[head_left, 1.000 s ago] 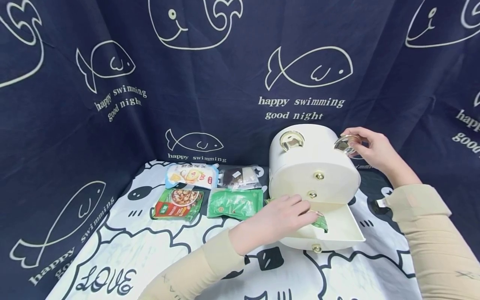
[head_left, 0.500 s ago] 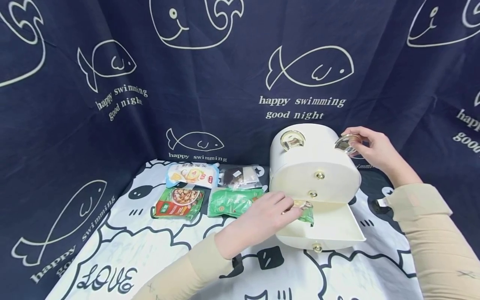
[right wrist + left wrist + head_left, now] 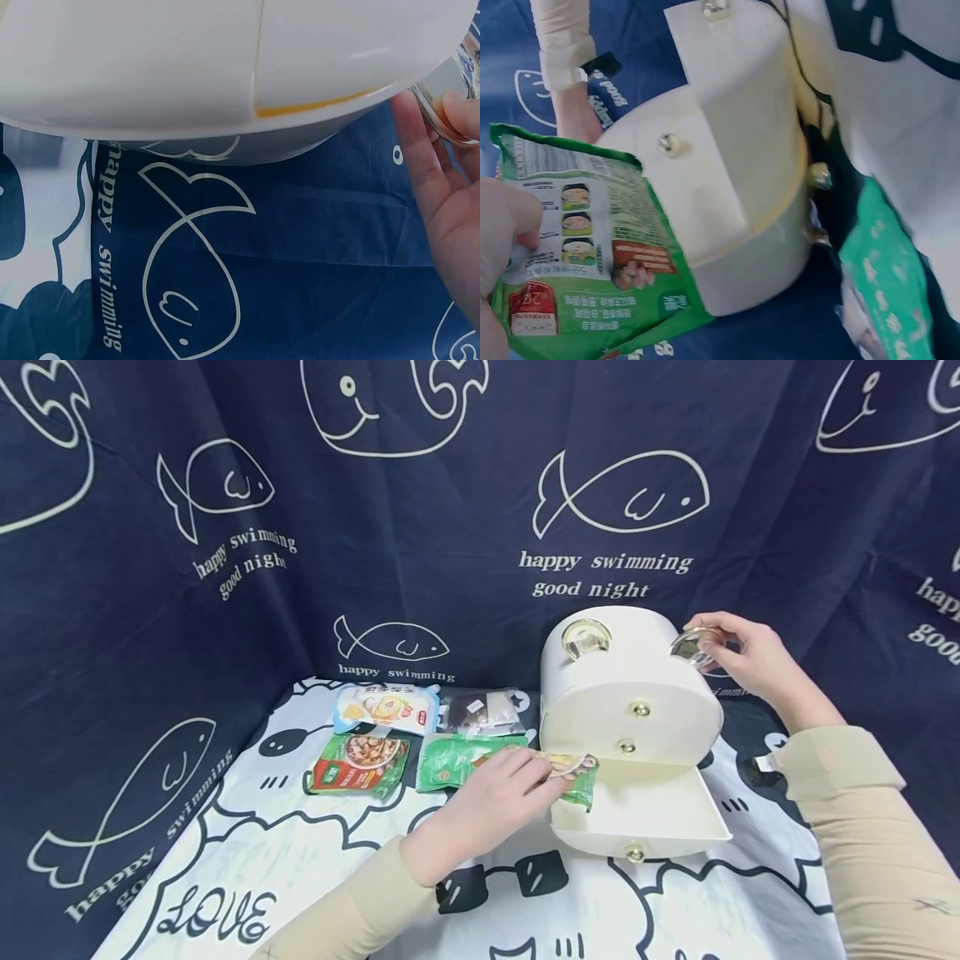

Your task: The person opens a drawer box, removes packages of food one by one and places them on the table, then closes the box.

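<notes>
My left hand [image 3: 491, 797] pinches a green food pouch [image 3: 579, 783] above the left side of the pulled-out drawer [image 3: 667, 810]. In the left wrist view the printed back of that pouch [image 3: 592, 232] faces the camera, with fingers [image 3: 506, 225] at its edge. The drawer belongs to a white rounded storage box [image 3: 633, 668] with small gold knobs and two gold discs on top. My right hand [image 3: 746, 660] grips the right gold disc [image 3: 696, 646] by its rim. In the right wrist view, thumb and fingers of the right hand [image 3: 450, 187] pinch that disc.
Left of the box lie a plain green pouch [image 3: 450, 762], a red and green pouch [image 3: 360, 766], a white and blue pouch [image 3: 386, 708] and a clear packet with dark contents [image 3: 480, 713]. A dark blue fish-print curtain [image 3: 420, 543] hangs behind the table.
My left hand has moved left, drawing the green food pouch from inside the drawer toward its left edge. The right hand keeps its hold on the gold disc.
</notes>
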{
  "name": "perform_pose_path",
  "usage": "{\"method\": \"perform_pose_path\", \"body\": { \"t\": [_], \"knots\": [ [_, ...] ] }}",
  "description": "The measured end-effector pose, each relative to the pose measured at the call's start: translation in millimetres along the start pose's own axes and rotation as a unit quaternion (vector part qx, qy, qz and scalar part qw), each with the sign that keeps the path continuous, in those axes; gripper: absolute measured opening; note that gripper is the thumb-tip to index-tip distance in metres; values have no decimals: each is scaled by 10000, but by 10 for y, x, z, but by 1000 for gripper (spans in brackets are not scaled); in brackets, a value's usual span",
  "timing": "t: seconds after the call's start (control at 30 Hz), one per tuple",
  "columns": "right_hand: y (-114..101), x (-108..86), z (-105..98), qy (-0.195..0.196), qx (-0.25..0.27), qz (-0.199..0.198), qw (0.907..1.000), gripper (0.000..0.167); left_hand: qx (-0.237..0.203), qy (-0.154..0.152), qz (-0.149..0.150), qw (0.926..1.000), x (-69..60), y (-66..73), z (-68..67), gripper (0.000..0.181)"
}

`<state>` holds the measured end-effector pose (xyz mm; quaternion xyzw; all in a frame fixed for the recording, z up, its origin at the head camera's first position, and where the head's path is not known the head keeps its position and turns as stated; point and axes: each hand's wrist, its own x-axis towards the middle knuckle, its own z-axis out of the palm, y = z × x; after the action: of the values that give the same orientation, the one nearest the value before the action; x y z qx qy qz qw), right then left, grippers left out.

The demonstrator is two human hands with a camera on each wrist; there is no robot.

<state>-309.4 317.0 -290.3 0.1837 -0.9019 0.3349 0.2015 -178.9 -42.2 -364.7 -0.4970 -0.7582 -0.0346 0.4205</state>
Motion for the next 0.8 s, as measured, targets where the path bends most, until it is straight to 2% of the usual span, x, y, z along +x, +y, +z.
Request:
{"method": "perform_pose_path", "body": {
  "t": [0.2,0.4,0.63,0.8],
  "knots": [
    [8,1,6,-28,11,26,10000,29,-73,113,-163,9998,-172,-34,2,15],
    [19,5,2,-12,-44,5,10000,30,-11,-50,-314,9995,-357,-45,-4,16],
    [22,7,1,-51,10,42,10000,30,37,-172,-348,9992,-570,-58,40,14],
    [25,8,8,-32,31,26,10000,30,2,-465,-456,9979,-697,-55,55,15]
  ]
}}
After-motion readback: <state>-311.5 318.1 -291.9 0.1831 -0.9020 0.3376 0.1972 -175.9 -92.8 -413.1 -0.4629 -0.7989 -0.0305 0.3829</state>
